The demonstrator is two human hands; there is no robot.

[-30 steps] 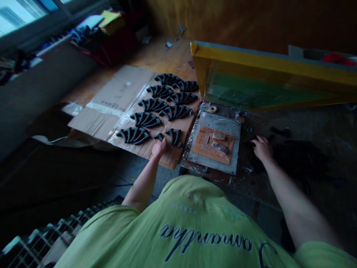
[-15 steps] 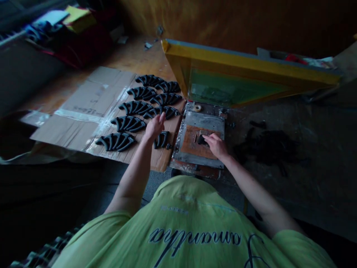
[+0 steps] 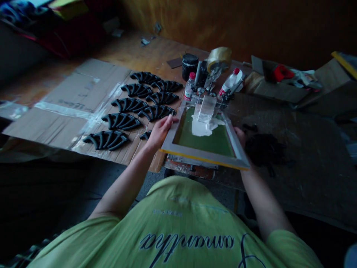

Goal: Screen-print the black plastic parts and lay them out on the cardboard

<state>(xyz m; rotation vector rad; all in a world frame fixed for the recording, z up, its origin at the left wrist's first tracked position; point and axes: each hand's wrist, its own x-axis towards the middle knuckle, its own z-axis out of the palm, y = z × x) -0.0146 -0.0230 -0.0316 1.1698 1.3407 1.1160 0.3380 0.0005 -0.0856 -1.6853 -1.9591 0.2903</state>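
A printing screen frame (image 3: 205,155) with a yellow front edge and green mesh lies lowered over the work plate. White ink and a squeegee (image 3: 205,115) sit on the mesh. My left hand (image 3: 160,130) grips the frame's left rail. My right hand (image 3: 240,136) is on the right rail, fingers mostly hidden behind the frame. Several black curved parts (image 3: 132,108) lie in two rows on flattened cardboard (image 3: 69,100) to the left of my left hand.
Behind the screen stand a black jar (image 3: 189,65), a tape roll (image 3: 219,56) and small red-capped bottles (image 3: 231,81). A dark heap of parts (image 3: 264,149) lies right of the frame. Clutter lies at the far right.
The screen frame has swung down from raised to flat over the plate. My left hand moved from the black parts to the frame's left rail; my right hand moved from the plate to the right rail.
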